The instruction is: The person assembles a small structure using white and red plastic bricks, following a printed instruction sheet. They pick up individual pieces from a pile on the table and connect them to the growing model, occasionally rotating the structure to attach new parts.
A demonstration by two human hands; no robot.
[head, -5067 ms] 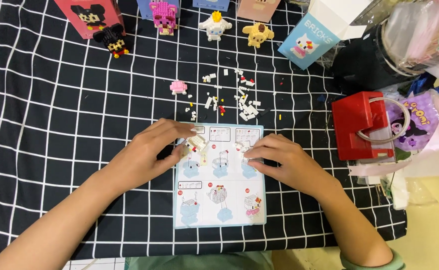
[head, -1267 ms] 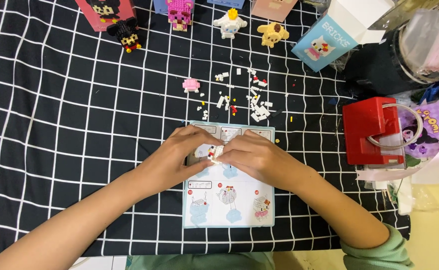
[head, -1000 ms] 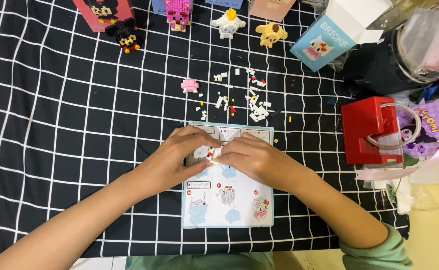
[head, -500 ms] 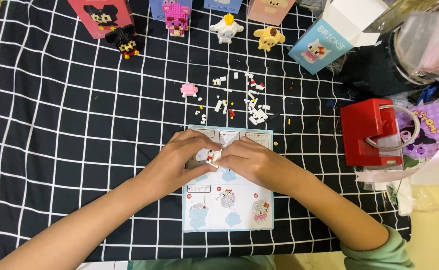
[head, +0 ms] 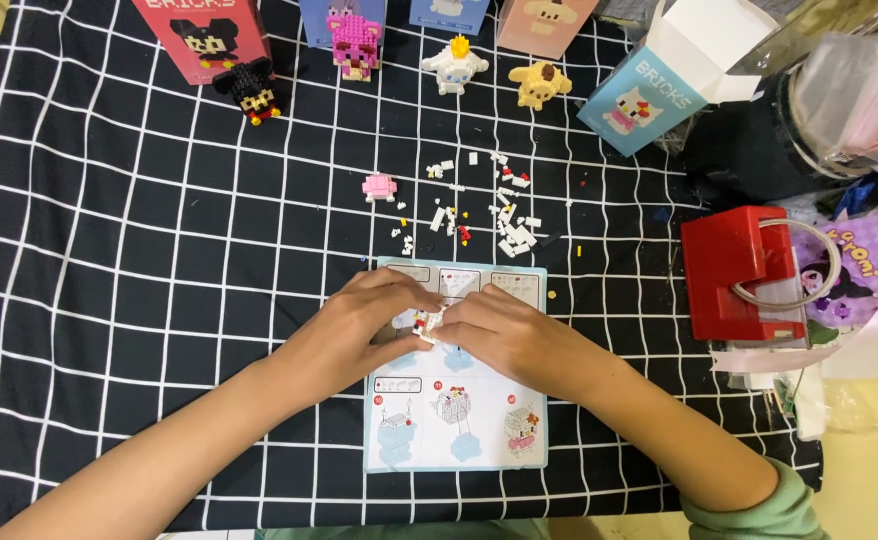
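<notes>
My left hand [head: 359, 325] and my right hand [head: 504, 335] meet over the upper part of a light blue instruction sheet [head: 456, 425]. Between their fingertips they pinch a small white brick assembly [head: 425, 322] with a red and yellow spot. Both hands rest low on the sheet, fingers curled around the piece, which is mostly hidden. Beyond the sheet lies a scatter of loose tiny white, red and yellow bricks [head: 479, 210], and a small pink piece [head: 379, 186] sits to their left.
A black cloth with a white grid [head: 109, 280] covers the table. Along the far edge stand small brick figures [head: 455, 65] and their boxes, including a light blue box [head: 644, 95]. A red box [head: 734, 270] and plastic bags [head: 859, 270] crowd the right side.
Five seconds ago my hands were apart on the sheet; they have come together on the small assembly. Over the last second they stay joined with only slight finger movement; the view shifted a little.
</notes>
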